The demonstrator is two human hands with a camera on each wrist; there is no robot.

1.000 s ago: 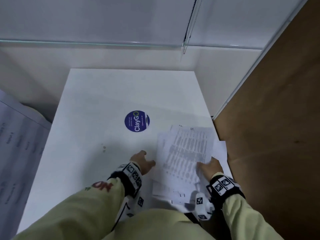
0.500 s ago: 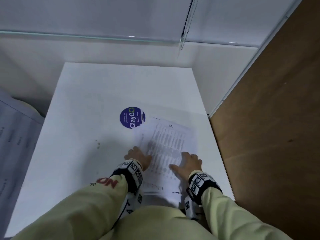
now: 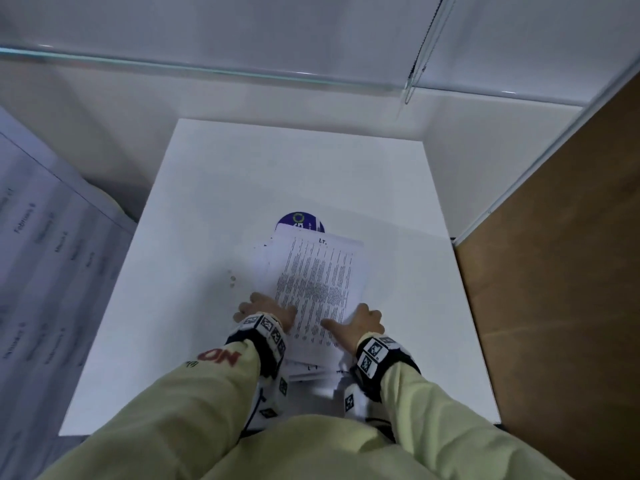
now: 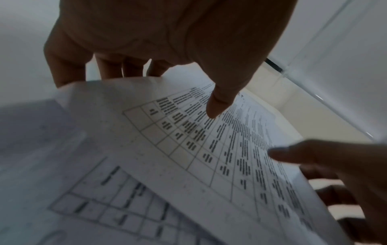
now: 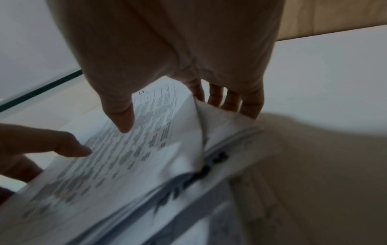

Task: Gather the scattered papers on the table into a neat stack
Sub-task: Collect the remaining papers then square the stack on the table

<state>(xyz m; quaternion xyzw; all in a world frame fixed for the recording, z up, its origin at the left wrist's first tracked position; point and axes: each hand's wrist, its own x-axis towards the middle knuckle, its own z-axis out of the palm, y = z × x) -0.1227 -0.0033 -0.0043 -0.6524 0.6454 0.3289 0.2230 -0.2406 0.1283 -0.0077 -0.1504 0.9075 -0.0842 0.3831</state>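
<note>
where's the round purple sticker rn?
Head view: the purple sticker sits mid-table, just beyond the paper stack, whose far edge covers its near half. It doesn't show in either wrist view.

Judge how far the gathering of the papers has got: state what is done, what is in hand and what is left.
Done: the white printed papers lie in one pile on the white table, covering part of the round purple sticker. In hand: the left hand and right hand grip the pile's sides, thumbs on top. Left: sheet edges fan out at the left and near end, so squaring remains.
</note>
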